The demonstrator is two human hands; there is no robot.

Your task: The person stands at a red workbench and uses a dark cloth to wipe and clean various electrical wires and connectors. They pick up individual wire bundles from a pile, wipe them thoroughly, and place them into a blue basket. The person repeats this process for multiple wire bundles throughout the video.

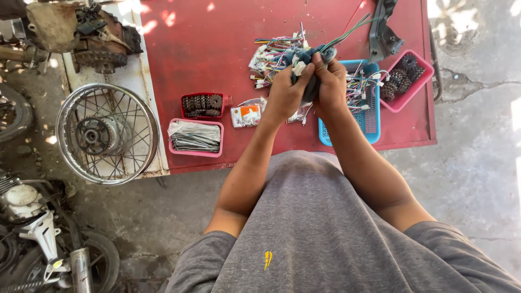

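Left hand (286, 92) and right hand (330, 76) both close on the wire harness (304, 57) — lifted above the counter (217, 49), blue basket (369, 116) at 3 o'clock.

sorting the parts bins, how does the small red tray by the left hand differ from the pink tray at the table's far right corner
The small red plastic tray is deeper in colour and lies square to the red metal table edge; the pink plastic tray is paler, looks larger and lies at an angle. The red one stands alone; the pink one adjoins the blue plastic basket. Both hold dark toothed sprockets.

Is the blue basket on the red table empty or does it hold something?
Not empty: the blue basket holds coloured wires with white connectors.
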